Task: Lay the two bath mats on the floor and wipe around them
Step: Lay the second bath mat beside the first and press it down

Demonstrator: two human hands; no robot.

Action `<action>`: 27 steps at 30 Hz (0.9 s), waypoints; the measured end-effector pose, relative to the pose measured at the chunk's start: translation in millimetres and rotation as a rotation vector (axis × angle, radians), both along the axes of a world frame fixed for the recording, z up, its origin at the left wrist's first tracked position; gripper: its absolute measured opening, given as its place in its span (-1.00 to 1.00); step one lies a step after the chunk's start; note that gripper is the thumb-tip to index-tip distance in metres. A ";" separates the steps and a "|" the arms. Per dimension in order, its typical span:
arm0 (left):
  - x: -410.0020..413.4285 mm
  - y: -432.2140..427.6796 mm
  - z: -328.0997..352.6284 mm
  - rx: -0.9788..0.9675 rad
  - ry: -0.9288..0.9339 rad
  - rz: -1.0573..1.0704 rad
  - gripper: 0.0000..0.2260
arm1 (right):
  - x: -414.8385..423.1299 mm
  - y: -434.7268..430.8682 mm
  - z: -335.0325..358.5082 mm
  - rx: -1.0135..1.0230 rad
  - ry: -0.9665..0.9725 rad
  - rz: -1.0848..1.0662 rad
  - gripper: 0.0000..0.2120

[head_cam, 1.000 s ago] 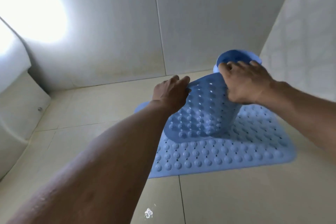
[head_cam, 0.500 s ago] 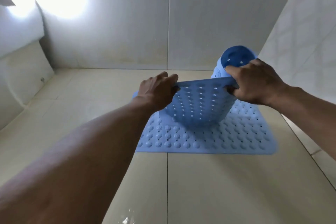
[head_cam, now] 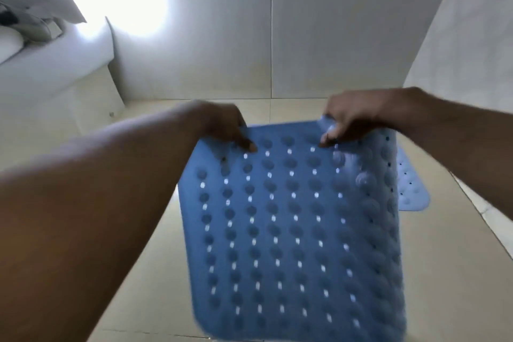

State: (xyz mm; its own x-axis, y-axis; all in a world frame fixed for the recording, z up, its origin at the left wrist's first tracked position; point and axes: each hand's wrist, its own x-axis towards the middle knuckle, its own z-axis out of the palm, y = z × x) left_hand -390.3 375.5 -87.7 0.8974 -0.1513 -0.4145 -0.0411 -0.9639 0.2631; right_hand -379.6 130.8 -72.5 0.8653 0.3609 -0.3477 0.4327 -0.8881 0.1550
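Note:
A blue rubber bath mat (head_cam: 291, 230) with rows of holes and round suction cups hangs unrolled in the air in front of me. My left hand (head_cam: 224, 126) pinches its top edge at the left, and my right hand (head_cam: 352, 119) grips the top edge at the right. Light shows through the holes. The mat's right side curls slightly. Behind it, a second blue mat (head_cam: 412, 189) lies flat on the beige tiled floor (head_cam: 144, 230); only its right corner shows, the rest is hidden by the held mat.
White tiled walls close in at the back (head_cam: 319, 36) and on the right (head_cam: 472, 36). A white fixture (head_cam: 55, 69) stands at the left with a bright light glare above it. Open floor tiles stretch to the left of the mats.
The rolled mat has been lifted off the flat mat and has unrolled; it now hangs full length from both hands, nearer to me. My view has tilted upward.

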 end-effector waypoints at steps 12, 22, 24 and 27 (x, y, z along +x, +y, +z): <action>-40.8 -9.6 -239.4 0.248 -0.010 0.058 -0.55 | -40.6 -12.3 -230.0 0.097 -0.009 -0.216 -0.30; -141.5 -58.0 -332.9 0.121 0.099 0.113 -0.24 | -109.3 -68.6 -288.2 0.808 0.281 -1.180 -0.19; -134.5 -53.8 -334.7 0.132 0.093 0.096 -0.24 | -108.0 -77.2 -283.2 0.908 0.317 -1.215 -0.38; -115.1 -39.7 -327.5 0.170 0.107 0.047 -0.22 | -103.8 -86.7 -268.8 1.014 0.505 -1.236 -0.44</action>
State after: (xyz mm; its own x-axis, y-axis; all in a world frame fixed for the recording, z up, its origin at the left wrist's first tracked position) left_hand -505.4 335.8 -415.2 0.8512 -0.0302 -0.5240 0.0241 -0.9950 0.0965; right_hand -483.4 44.1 -341.3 0.6630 -0.1671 -0.7297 -0.7307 -0.3564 -0.5823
